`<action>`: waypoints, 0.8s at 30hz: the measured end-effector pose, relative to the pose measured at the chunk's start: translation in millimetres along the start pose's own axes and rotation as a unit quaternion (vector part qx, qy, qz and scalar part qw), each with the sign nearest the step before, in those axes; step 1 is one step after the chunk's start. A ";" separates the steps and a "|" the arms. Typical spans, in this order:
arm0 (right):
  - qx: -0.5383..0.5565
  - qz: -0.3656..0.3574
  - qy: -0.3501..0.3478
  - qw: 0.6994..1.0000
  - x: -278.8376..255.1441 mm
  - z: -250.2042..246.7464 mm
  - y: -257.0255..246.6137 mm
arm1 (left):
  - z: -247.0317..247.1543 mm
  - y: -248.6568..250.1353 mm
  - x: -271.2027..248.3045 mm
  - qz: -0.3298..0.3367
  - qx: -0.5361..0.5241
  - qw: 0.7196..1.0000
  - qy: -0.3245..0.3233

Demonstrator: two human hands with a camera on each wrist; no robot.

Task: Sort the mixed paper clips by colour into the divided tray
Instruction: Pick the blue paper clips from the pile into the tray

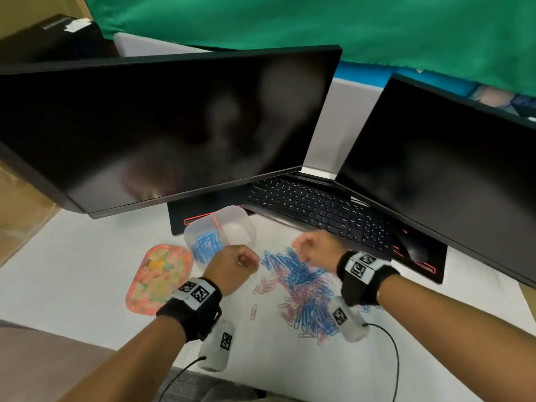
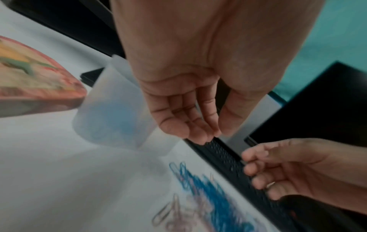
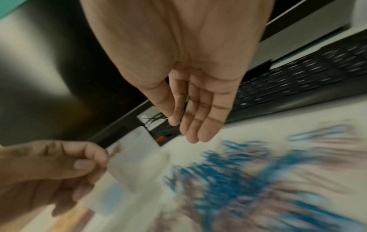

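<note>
2 monitors, 1 keyboard, 1 divided tray, 1 patterned tray, 1 clip pile, 2 hands.

Evenly, softly lit indoors. Faint glare on the dark monitor. Heavy motion blur across the paper clips toward 5 o'clock; wide-angle bending at edges.

Two dark monitors, a black keyboard, a floral tray.
</note>
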State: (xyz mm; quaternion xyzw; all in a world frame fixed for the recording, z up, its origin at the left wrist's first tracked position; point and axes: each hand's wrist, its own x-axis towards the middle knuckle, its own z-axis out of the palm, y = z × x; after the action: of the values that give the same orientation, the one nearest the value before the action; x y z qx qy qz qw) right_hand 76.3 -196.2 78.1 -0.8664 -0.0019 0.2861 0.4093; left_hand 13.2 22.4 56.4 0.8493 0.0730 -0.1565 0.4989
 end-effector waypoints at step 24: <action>-0.171 -0.037 0.052 0.983 -74.3 -29.5 174.8 | 73.9 -15.2 37.7 0.040 0.366 0.929 -0.029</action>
State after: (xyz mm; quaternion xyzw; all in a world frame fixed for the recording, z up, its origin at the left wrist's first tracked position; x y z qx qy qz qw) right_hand -11.5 -351.0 5.5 -0.9367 -0.0616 0.2210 0.2647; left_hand 30.1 -35.7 -2.4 0.9701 -0.0377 -0.1772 0.1616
